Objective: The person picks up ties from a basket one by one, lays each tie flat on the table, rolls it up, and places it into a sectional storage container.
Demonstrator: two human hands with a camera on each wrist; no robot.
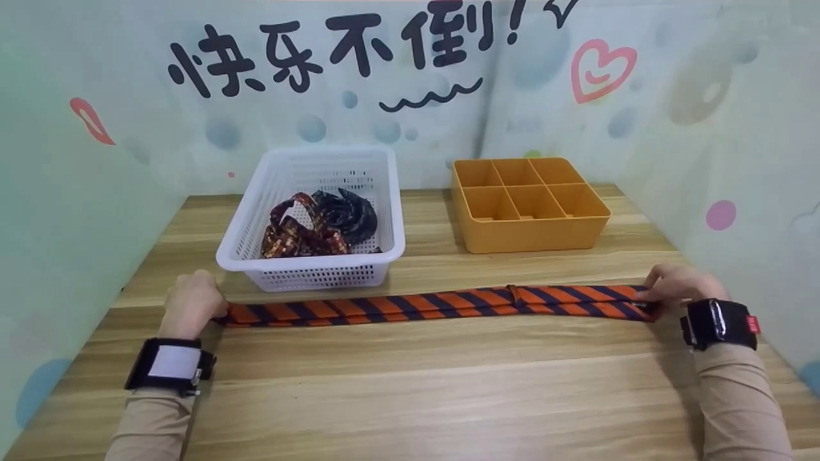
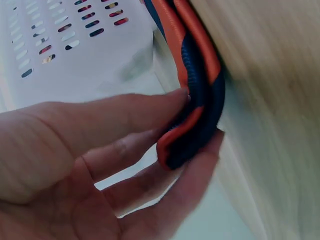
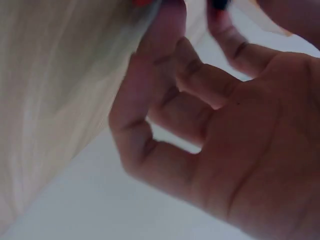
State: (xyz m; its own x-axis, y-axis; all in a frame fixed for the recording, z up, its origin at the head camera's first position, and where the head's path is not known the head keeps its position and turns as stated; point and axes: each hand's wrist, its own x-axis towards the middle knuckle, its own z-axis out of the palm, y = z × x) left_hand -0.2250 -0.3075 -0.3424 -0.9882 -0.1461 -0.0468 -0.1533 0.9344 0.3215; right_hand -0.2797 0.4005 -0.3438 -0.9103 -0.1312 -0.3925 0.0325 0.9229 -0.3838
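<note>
An orange and navy striped necktie (image 1: pixel 410 307) stretches sideways across the wooden table, folded lengthwise into layers. At its left end my left hand (image 1: pixel 195 301) pinches it; in the left wrist view the thumb and fingers (image 2: pixel 200 170) grip the folded end of the necktie (image 2: pixel 200 85). The right end lies at my right hand (image 1: pixel 685 285), whose thumb and fingers hold it. From the right wrist my right hand (image 3: pixel 240 130) has its fingers bent, and only a scrap of the necktie shows at the top edge.
Behind the necktie at left, a white plastic basket (image 1: pixel 311 264) holds a shiny brown-red rolled cloth (image 1: pixel 288 237) and a dark rolled cloth (image 1: pixel 349 214). An orange organizer box (image 1: pixel 538 235) with several compartments stands at the back right. Printed walls (image 1: pixel 410 134) enclose the table (image 1: pixel 410 397).
</note>
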